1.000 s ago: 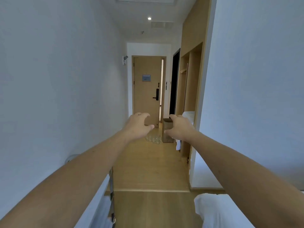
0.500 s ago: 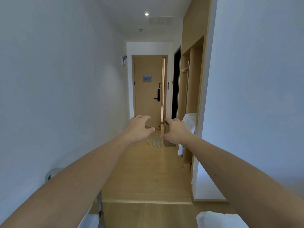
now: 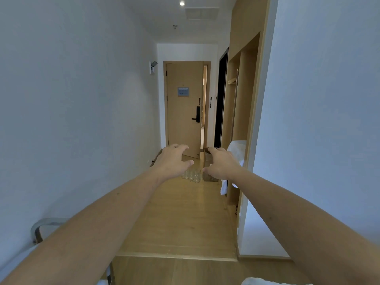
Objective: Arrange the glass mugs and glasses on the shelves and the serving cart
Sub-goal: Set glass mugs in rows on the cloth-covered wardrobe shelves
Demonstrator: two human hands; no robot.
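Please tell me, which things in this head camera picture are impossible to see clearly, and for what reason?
- Glasses on the floor, head view: far off and small, partly behind the left hand and right hand; number and type unclear.
- Cardboard box: mostly hidden by the right hand.
- Metal cart handle: the left forearm and the lower picture edge cut off the rest.
- White cloth in the wardrobe: half hidden by the wardrobe panel.
- Door sign: text too small.

Two bare forearms, no sleeves in view, left hand (image 3: 172, 161) and right hand (image 3: 221, 164) ungloved, no rings or wristwear visible
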